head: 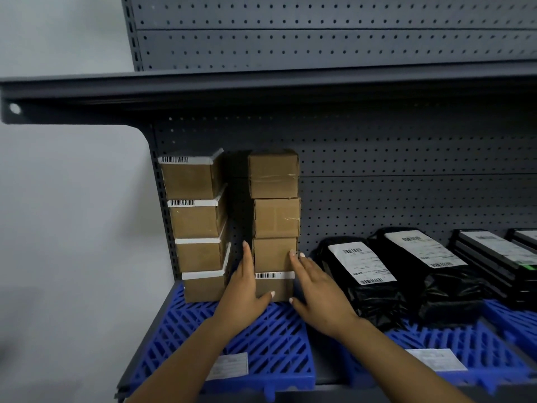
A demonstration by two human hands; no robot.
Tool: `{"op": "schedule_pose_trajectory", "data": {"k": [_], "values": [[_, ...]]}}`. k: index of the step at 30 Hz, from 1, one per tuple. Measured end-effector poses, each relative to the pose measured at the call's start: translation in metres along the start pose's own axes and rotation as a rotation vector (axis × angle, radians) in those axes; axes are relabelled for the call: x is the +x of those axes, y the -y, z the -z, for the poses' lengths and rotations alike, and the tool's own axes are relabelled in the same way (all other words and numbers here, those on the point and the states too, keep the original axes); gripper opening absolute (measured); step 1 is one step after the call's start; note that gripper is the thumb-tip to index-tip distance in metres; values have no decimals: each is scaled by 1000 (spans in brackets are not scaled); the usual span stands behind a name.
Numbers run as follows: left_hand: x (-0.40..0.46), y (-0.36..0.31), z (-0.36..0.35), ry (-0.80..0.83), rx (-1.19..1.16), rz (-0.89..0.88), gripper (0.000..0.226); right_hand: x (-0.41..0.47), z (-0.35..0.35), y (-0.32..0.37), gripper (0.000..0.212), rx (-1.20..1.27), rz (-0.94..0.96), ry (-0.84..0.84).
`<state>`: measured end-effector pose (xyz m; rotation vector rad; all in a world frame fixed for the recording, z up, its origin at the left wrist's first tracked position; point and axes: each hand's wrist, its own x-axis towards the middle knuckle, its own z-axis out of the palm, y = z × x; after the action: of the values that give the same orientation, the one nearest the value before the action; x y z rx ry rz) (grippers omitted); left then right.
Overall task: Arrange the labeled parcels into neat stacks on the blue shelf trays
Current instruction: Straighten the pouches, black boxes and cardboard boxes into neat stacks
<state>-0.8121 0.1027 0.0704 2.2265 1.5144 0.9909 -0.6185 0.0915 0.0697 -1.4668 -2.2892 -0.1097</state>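
Two stacks of brown cardboard parcels stand on the left blue tray [270, 338]. The left stack [197, 225] has white labels on its tops. The right stack [274, 216] leans slightly. My left hand [242, 292] lies flat against the left side of the right stack's lower boxes, thumb across the bottom box [276, 286] with its barcode strip. My right hand [315, 283] presses the stack's right side, fingers spread. Neither hand grips a box.
Black plastic mailer bags with white labels [360, 263] [427, 248] lie on the middle blue tray [465, 338]. Black flat boxes [494, 251] stack at the right. A dark shelf [203, 88] hangs overhead; pegboard [377, 158] backs the bay.
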Motion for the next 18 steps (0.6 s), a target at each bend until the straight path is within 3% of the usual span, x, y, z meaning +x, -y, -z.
{"op": "schedule_pose_trajectory", "data": {"k": [6,18], "values": [[8,-19,24,-178,217,-202,106,11,36,-4,84,-117,46,-139],[24,-27,31,-81,327,-152,104,29,54,5,90,-155,8,-41]]}}
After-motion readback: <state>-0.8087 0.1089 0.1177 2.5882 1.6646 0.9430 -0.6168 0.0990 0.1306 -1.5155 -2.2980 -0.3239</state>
